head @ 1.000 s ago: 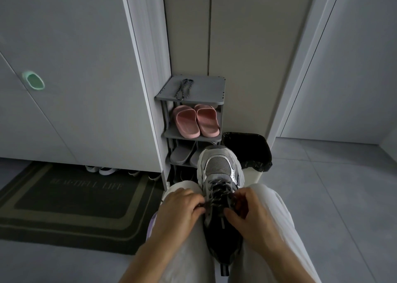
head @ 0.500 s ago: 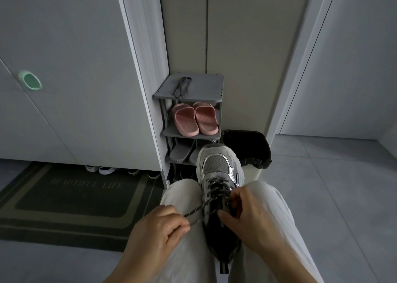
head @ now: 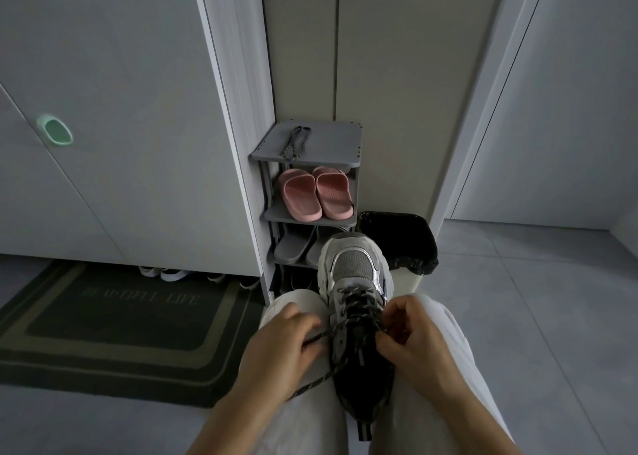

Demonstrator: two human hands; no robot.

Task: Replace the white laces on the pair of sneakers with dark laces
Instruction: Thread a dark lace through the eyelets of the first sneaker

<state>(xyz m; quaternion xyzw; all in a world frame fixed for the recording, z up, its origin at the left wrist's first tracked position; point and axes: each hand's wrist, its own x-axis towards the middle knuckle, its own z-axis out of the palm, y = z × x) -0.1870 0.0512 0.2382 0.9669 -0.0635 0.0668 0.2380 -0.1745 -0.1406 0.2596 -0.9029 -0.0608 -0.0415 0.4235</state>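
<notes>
Mesh-toed sneaker [head: 355, 268] with glossy silver trim; speckled woven lace [head: 312, 384]

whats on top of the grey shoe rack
A folded dark speckled lace lies on the top shelf of the shoe rack, toward its left. Nothing hides that shelf.

Both forearms reach forward over the lap, the left hand [head: 284, 337] curled, its fingers [head: 310, 346] pinching a loose strand of the dark lace [head: 312, 384] — the right hand [head: 412, 339] opposite, thumb and bent fingers pinching that lace at the right edge of the sneaker [head: 355, 268].
</notes>
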